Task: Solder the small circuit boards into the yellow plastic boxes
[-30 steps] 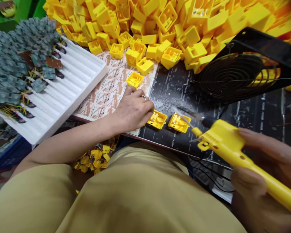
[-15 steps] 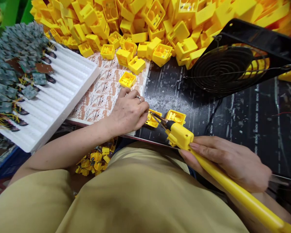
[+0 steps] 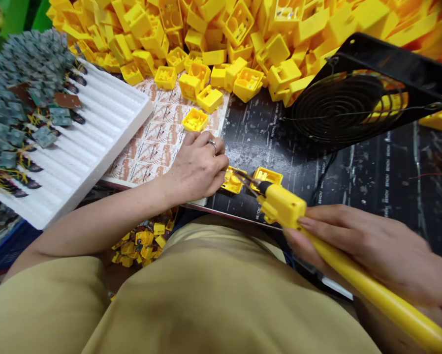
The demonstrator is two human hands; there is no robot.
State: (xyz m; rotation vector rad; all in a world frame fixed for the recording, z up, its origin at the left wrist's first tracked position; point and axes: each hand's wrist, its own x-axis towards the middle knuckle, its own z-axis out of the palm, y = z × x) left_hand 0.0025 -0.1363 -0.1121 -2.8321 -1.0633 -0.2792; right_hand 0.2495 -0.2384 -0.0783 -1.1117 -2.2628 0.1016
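My left hand (image 3: 201,164), with a ring on one finger, is closed with curled fingers at the left edge of a small open yellow plastic case (image 3: 234,180). The fingertips are partly hidden behind the knuckles. My right hand (image 3: 368,248) is wrapped around the long yellow handle of what looks like a soldering iron (image 3: 285,204), with a dark collar and thin metal tips. Those tips point left, over the right part of the held case, slightly blurred. Just right of it lies a second open case (image 3: 267,176), partly behind the tool.
A large pile of yellow cases (image 3: 206,29) covers the back. A black fan (image 3: 354,103) stands at right. A white foam tray (image 3: 106,113) at left carries grey wired parts (image 3: 29,88). One loose case (image 3: 195,120) sits beyond my left hand. More cases (image 3: 143,243) lie below the bench edge.
My right hand and the soldering iron have moved to the right, drawing the tips back a little from the held case. The left hand stays nearly where it was.
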